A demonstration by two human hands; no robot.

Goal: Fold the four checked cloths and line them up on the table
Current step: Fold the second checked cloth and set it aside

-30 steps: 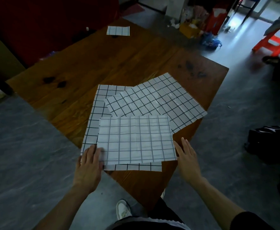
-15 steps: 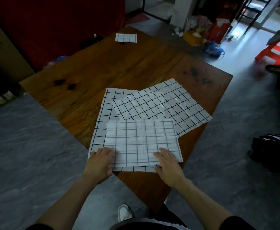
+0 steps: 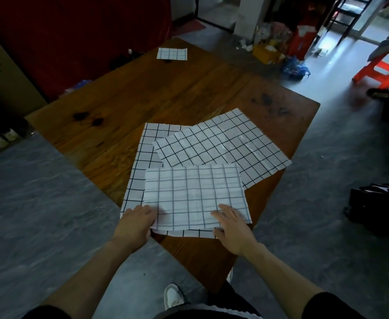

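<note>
Both hands at the near edge of the top checked cloth, low in the frame.

My left hand [image 3: 136, 226] grips the near-left corner of the top cloth [image 3: 195, 196], fingers curled over its edge, while my right hand [image 3: 231, 226] lies on the near-right part with fingers stretched out flat, pressing rather than grasping. That cloth is white with a thin, pale grid and looks doubled over, its near edge slightly lifted. It lies on a spread cloth [image 3: 140, 162] with bold black lines, showing at left and along the bottom. A third, angled cloth [image 3: 223, 146] reaches to the table's right edge. A small folded cloth [image 3: 171, 53] sits far off, upper centre, on the wooden table [image 3: 142, 93].
</note>
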